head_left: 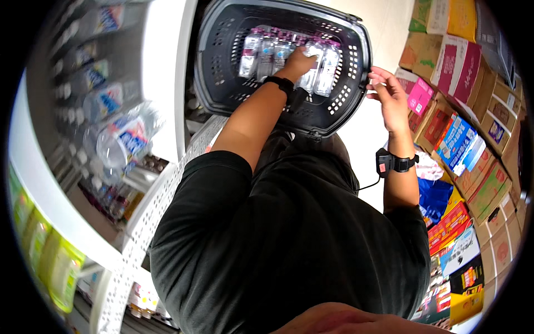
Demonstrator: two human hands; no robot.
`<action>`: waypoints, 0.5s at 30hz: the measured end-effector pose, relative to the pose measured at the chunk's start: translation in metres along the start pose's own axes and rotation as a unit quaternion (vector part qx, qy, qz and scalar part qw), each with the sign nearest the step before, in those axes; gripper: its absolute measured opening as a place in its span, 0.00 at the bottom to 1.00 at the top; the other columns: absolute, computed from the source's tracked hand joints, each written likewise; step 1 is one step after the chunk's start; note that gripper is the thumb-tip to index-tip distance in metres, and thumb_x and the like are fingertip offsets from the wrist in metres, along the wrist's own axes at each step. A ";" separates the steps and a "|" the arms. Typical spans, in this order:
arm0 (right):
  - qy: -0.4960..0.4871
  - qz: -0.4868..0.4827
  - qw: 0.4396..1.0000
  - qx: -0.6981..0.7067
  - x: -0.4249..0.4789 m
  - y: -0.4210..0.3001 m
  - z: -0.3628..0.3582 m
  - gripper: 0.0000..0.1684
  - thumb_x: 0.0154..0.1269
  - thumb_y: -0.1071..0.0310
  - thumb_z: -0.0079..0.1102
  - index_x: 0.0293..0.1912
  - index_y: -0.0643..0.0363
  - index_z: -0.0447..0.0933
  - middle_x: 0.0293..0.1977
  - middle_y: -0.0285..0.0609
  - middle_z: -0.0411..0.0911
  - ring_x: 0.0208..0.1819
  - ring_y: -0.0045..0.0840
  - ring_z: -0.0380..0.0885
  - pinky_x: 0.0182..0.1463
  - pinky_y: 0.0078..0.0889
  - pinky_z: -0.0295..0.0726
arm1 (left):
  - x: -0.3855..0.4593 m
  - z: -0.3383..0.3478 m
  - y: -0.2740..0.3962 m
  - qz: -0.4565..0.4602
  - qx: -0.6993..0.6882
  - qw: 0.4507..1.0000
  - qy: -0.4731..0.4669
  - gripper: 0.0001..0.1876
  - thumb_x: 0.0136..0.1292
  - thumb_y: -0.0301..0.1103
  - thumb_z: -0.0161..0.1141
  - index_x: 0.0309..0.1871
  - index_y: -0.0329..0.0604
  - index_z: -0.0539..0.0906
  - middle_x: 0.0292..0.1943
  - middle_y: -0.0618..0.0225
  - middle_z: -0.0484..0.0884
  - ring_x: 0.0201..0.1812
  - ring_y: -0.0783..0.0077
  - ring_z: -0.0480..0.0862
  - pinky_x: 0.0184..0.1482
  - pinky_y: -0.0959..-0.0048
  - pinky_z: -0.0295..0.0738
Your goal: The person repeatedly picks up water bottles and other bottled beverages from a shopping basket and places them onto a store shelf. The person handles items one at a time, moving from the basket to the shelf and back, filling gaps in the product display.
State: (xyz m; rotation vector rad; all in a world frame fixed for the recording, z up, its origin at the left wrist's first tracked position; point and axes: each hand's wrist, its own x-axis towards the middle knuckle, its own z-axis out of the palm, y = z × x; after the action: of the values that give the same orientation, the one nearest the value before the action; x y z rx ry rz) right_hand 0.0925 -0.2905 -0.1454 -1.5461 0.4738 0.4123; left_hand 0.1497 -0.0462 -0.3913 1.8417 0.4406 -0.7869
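Note:
My left hand reaches down into a black plastic shopping basket and rests among clear plastic bottles. Its fingertips are partly hidden, so a firm grip on a bottle cannot be made out. The bottles stand side by side in a cluster, with purple caps and printed labels. At the basket's right rim, my right hand is held with its fingers apart and slightly bent. Its fingertips are at or just beside the rim, and nothing is in that hand.
A white shelf rack on the left holds large clear bottles; yellow-green packages sit lower down. Cardboard cartons and colourful boxes line the right side. Pale floor shows between them. A cable hangs from my right wrist device.

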 end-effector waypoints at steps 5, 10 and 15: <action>-0.086 -0.065 0.994 0.017 -0.023 -0.039 0.034 0.21 0.75 0.68 0.57 0.64 0.60 0.75 0.53 0.38 0.81 0.46 0.18 0.80 0.48 0.23 0.81 | -0.153 -0.069 0.066 0.154 -0.126 0.978 -0.069 0.18 0.71 0.37 0.63 0.60 0.39 0.81 0.46 0.65 0.85 0.48 0.73 0.82 0.49 0.73 0.77; -0.327 -0.160 0.931 -0.040 -0.078 -0.076 0.117 0.18 0.74 0.71 0.57 0.61 0.62 0.76 0.49 0.38 0.81 0.49 0.19 0.78 0.52 0.24 0.77 | -0.317 -0.131 0.042 0.198 -0.215 0.947 -0.131 0.12 0.74 0.35 0.61 0.52 0.37 0.84 0.45 0.72 0.85 0.44 0.82 0.80 0.50 0.77 0.75; -0.569 -0.142 0.802 -0.115 -0.183 -0.071 0.219 0.18 0.72 0.71 0.61 0.59 0.63 0.77 0.48 0.36 0.81 0.51 0.17 0.77 0.56 0.22 0.76 | -0.473 -0.162 -0.060 0.189 -0.255 0.946 -0.060 0.11 0.75 0.35 0.57 0.50 0.40 0.85 0.43 0.71 0.85 0.43 0.80 0.80 0.50 0.77 0.76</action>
State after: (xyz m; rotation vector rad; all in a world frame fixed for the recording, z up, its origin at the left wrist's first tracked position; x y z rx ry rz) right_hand -0.0173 -0.0632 0.0056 -1.2811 -0.7678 1.0783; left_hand -0.1761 0.1540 -0.0640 1.3267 0.1782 -0.4608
